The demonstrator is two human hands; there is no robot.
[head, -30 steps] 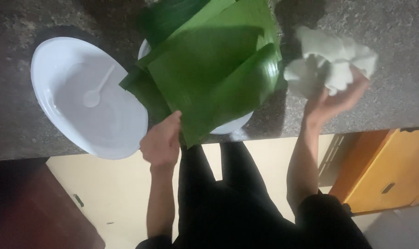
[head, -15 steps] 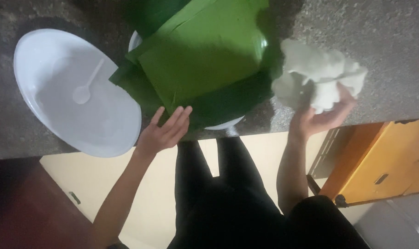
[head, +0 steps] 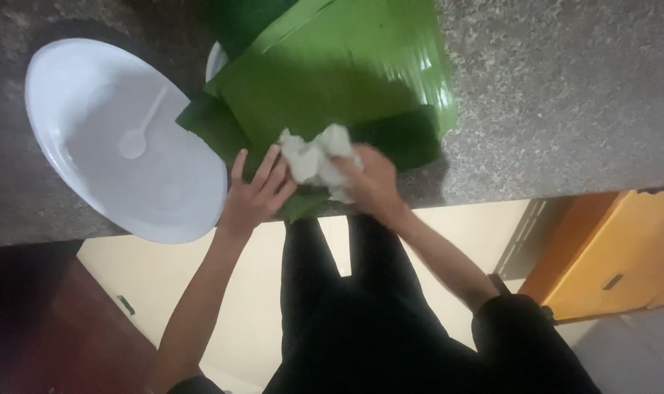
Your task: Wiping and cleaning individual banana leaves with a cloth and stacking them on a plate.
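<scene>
Right hand [head: 372,182] gripping white cloth [head: 313,157]

A speckled grey stone countertop [head: 565,95] fills the upper part of the view. At its left end a large white oval dish [head: 76,102] is set, and a white plastic spoon [head: 138,135] is laid inside it. Below the countertop's front edge a pale cream tiled floor [head: 244,321] is seen. An orange wooden cabinet [head: 616,263] is placed under the countertop's right end, and a dark brown wooden surface [head: 32,321] under its left end.
</scene>
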